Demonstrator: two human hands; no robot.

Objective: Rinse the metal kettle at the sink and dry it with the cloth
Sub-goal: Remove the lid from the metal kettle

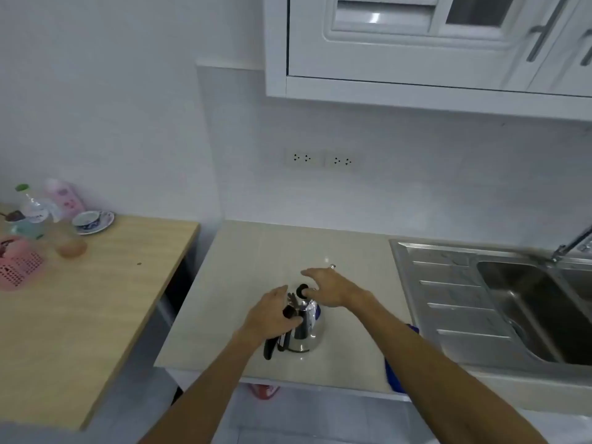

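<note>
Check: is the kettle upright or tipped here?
Upright. The kettle stands on its base on the counter, lid knob on top. The left hand grips its handle; the right hand is at the knob.

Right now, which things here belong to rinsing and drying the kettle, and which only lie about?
For the job:
- metal kettle, left hand on its handle, right hand at the lid knob
- sink and tap
- blue cloth, partly hidden

Lying about, on the wooden table:
- pink basket
- bottles
- cup and saucer
</note>
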